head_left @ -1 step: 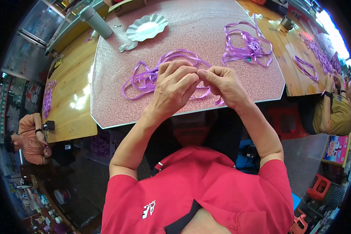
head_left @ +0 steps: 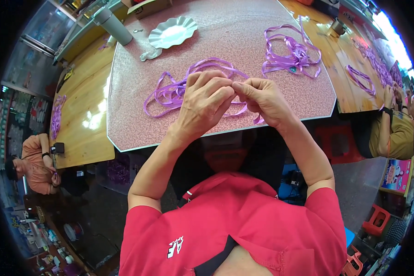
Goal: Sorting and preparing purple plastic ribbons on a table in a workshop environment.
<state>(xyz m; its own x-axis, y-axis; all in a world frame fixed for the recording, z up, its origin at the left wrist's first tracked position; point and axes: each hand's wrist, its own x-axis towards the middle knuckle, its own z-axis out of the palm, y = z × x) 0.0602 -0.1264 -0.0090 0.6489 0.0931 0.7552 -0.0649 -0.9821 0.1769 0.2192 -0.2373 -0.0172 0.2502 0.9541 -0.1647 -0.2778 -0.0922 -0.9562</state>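
Note:
My left hand [head_left: 205,102] and my right hand [head_left: 266,100] meet above the near edge of the pink speckled table top [head_left: 138,124]. Their thumbs and fingertips are pinched together. Purple ribbon [head_left: 180,86] lies in loose loops just behind and left of my left hand. Strands of it run behind both hands, and one end hangs below my right hand at the table edge. The ribbon appears to pass into my fingers, though the pinched spot itself is mostly hidden.
A second tangle of purple ribbon [head_left: 299,56] lies to the right. Farther back are a scalloped white plate [head_left: 174,33], crumpled clear plastic [head_left: 151,55] and a grey tumbler [head_left: 113,26]. One co-worker [head_left: 37,161] sits at left, another [head_left: 393,135] at right, with a red stool [head_left: 376,220] below.

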